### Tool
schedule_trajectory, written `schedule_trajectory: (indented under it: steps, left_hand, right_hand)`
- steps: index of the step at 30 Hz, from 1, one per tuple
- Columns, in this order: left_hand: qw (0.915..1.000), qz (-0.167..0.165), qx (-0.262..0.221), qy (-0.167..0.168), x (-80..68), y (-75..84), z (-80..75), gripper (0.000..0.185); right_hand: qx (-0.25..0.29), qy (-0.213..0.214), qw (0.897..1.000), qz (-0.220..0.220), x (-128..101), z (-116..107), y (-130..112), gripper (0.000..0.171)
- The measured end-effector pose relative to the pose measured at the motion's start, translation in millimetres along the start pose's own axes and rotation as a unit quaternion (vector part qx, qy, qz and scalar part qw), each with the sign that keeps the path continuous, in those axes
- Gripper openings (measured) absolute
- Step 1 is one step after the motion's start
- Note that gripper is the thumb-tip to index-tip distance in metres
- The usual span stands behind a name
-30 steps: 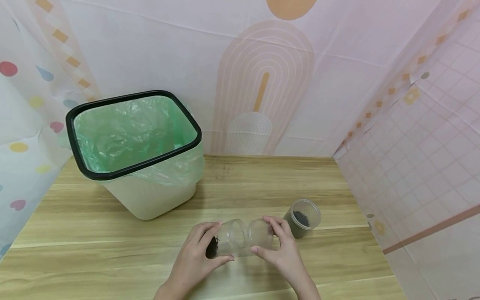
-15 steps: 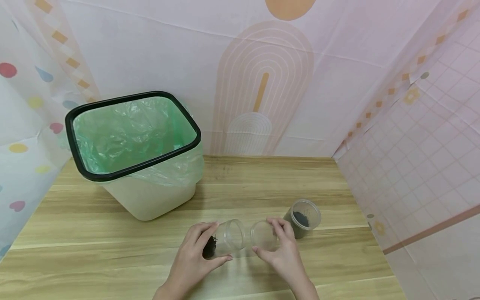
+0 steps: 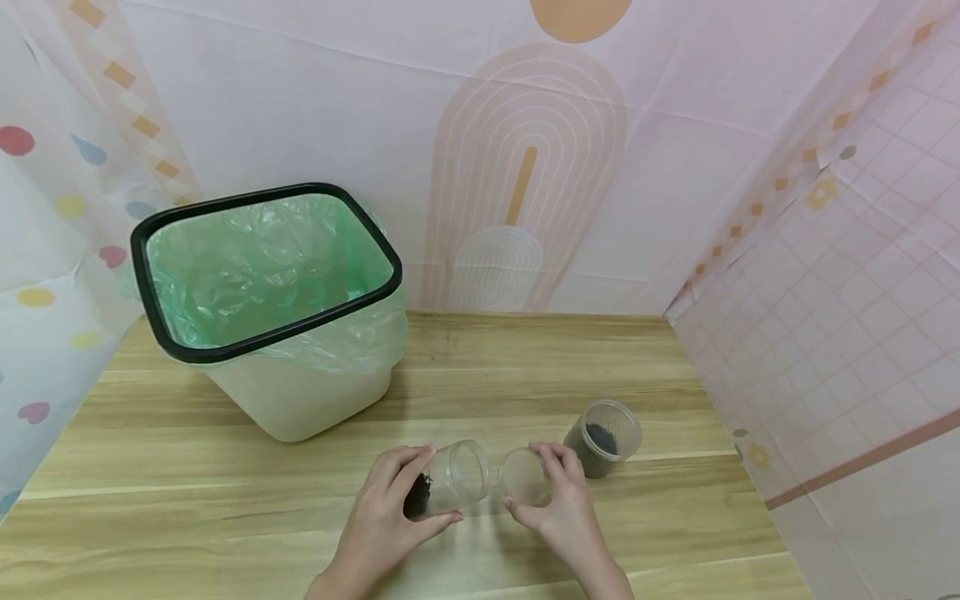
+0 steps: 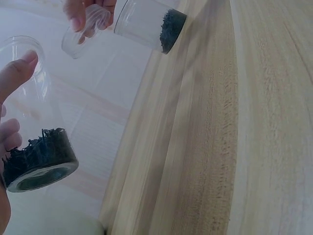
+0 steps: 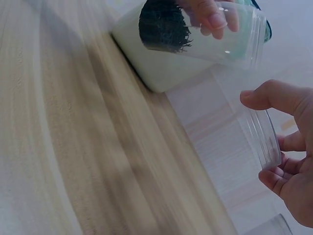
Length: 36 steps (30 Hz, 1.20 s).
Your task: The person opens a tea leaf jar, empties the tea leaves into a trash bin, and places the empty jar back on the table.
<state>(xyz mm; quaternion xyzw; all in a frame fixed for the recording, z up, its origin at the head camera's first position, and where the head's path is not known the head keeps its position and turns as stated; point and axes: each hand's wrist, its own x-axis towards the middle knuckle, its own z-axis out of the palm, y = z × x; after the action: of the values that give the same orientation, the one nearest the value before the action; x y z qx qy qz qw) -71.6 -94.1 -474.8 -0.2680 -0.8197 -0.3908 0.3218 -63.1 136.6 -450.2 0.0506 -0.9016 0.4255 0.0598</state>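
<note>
Far left on the wooden desk (image 3: 225, 492): a pale bin (image 3: 300, 392) with a black rim and a green plastic liner (image 3: 255, 267), sitting well back from everything else. Front and center, just right of the bin: left hand (image 3: 382, 521) with fingers and thumb curled round a clear plastic jar (image 3: 446, 483), tipped on its side and held just above the desk, open mouth facing right, a clump of dark dried leaves (image 3: 417, 497) packed at the bottom end under the fingers. Same jar in the left wrist view (image 4: 34, 147), leaves (image 4: 39, 152) bunched at the base, thumb tip on the wall. Right next to it: right hand (image 3: 558, 508) pinching a clear lid (image 3: 523, 477) between thumb and fingers, lid held on edge facing the jar mouth, close but with a small gap, not touching. Right wrist view, same story: lid (image 5: 261, 142) gripped at the rim, jar (image 5: 205, 29) up above it with the leaves at the far end. Further right, just behind the right hand: a second clear jar (image 3: 603, 437), standing on the desk, dark stuff filling the lower part, near the desk's right edge. Patterned pink backdrop (image 3: 525, 167) all round behind.
</note>
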Motion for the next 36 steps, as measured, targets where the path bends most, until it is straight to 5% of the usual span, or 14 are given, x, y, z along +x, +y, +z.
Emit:
schedule_trajectory:
  steps: [36]
  left_hand:
    - [0.9999, -0.002, -0.009, -0.008, -2.4, -0.7, -0.9, 0.072]
  right_hand:
    - [-0.043, -0.005, 0.999, -0.028, 1.7, 23.9, 32.2, 0.067]
